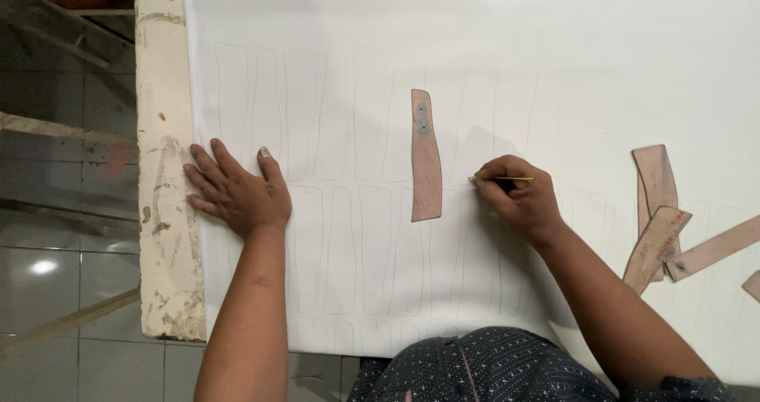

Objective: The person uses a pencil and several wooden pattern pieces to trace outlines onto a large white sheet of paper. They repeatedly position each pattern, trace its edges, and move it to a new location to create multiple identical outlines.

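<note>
A large white sheet (475,38) covers the table, marked with rows of faint pencil outlines of long narrow shapes. A brown cardboard template strip (426,158) with two metal rivets near its top lies upright in the middle of the sheet. My right hand (518,196) is just right of the strip and holds a thin yellow pencil (507,180), its tip on the sheet. My left hand (237,190) lies flat with fingers spread on the sheet's left edge, holding nothing.
Several more brown cardboard templates (661,216) lie overlapped at the right. The worn cream table edge (162,212) shows left of the sheet, with a tiled floor (55,275) beyond. My dark patterned clothing (483,366) is at the bottom.
</note>
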`<action>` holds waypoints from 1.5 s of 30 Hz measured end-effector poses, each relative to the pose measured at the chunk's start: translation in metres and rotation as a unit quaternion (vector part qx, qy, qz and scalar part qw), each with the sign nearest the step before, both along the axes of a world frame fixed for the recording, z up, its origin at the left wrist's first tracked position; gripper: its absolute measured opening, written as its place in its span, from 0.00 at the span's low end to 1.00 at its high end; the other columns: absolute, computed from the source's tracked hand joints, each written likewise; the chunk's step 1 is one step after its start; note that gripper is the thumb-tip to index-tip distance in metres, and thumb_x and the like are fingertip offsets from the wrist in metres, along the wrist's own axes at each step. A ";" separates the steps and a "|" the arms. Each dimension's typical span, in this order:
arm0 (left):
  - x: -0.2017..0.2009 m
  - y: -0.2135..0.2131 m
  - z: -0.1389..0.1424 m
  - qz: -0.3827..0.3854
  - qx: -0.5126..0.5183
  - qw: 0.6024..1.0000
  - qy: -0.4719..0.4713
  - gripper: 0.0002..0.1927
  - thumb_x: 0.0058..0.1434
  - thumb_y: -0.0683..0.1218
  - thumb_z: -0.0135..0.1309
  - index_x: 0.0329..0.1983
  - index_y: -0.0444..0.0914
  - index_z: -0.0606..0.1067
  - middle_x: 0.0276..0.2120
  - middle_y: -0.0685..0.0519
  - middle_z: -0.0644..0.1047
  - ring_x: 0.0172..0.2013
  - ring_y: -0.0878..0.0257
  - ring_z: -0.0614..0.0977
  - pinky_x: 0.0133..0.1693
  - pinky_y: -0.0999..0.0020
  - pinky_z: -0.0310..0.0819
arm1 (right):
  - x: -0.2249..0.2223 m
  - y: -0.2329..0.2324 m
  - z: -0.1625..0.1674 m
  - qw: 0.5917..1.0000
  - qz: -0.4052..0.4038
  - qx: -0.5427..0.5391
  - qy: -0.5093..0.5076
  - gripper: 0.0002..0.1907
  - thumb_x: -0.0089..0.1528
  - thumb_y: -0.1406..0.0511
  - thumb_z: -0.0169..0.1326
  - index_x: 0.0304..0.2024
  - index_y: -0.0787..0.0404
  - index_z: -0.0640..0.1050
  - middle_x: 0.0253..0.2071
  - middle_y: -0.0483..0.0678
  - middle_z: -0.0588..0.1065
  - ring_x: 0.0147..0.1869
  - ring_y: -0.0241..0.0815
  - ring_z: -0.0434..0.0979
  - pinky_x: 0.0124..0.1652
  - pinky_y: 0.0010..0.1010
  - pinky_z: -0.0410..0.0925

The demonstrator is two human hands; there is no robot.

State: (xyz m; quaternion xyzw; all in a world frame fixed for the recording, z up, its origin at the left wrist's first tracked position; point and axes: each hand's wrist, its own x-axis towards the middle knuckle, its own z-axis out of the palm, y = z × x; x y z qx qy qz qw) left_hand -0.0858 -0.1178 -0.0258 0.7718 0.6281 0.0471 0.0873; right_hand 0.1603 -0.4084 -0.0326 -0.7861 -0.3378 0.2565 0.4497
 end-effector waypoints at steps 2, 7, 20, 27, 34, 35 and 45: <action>0.000 0.001 0.001 -0.004 0.005 1.000 0.001 0.42 0.70 0.62 0.40 0.78 0.34 0.49 0.77 0.39 0.42 0.76 0.39 0.39 0.69 0.32 0.27 | 0.001 0.002 0.002 0.999 -0.013 -0.043 0.028 0.02 0.64 0.71 0.59 0.40 0.63 0.79 0.40 0.49 0.82 0.44 0.36 0.83 0.44 0.26 0.78; 0.000 0.000 0.003 -0.006 0.005 1.000 -0.006 0.41 0.70 0.62 0.40 0.78 0.34 0.50 0.77 0.39 0.43 0.75 0.38 0.40 0.69 0.32 0.28 | -0.012 0.029 0.001 0.995 -0.009 0.087 0.036 0.08 0.69 0.71 0.53 0.50 0.62 0.79 0.53 0.51 0.79 0.57 0.43 0.79 0.56 0.32 0.74; 0.004 0.001 0.011 0.001 0.014 1.000 -0.002 0.41 0.69 0.62 0.40 0.77 0.35 0.51 0.77 0.40 0.44 0.75 0.40 0.40 0.69 0.33 0.28 | -0.034 0.110 0.008 0.985 0.090 0.144 0.006 0.10 0.68 0.73 0.52 0.51 0.64 0.78 0.52 0.51 0.77 0.53 0.41 0.78 0.51 0.29 0.74; 0.003 0.001 0.014 0.002 0.007 1.000 -0.002 0.41 0.70 0.63 0.39 0.78 0.36 0.50 0.77 0.40 0.44 0.76 0.41 0.40 0.69 0.32 0.28 | 0.061 0.146 0.031 0.991 -0.053 0.126 -0.001 0.05 0.69 0.70 0.55 0.47 0.65 0.77 0.41 0.46 0.78 0.42 0.30 0.75 0.42 0.23 0.71; 0.003 0.002 0.014 0.001 0.007 1.000 0.008 0.41 0.70 0.64 0.38 0.78 0.36 0.49 0.78 0.40 0.43 0.76 0.41 0.39 0.69 0.33 0.28 | 0.063 0.151 0.031 0.995 -0.053 0.079 -0.029 0.04 0.69 0.69 0.55 0.45 0.65 0.77 0.36 0.44 0.77 0.39 0.30 0.75 0.39 0.23 0.70; 0.003 0.002 0.013 0.002 0.005 1.000 0.008 0.41 0.70 0.64 0.38 0.78 0.36 0.49 0.78 0.40 0.43 0.76 0.41 0.39 0.69 0.33 0.28 | 0.063 0.148 0.031 0.995 -0.053 0.072 -0.035 0.04 0.69 0.69 0.54 0.45 0.66 0.76 0.36 0.45 0.77 0.38 0.30 0.74 0.39 0.24 0.70; 0.003 0.003 0.015 0.001 -0.002 1.000 0.010 0.42 0.71 0.64 0.36 0.78 0.36 0.47 0.77 0.40 0.41 0.76 0.41 0.37 0.69 0.33 0.27 | 0.066 0.152 0.029 0.991 -0.046 0.117 -0.034 0.03 0.70 0.71 0.54 0.44 0.65 0.78 0.36 0.46 0.79 0.38 0.29 0.75 0.38 0.22 0.69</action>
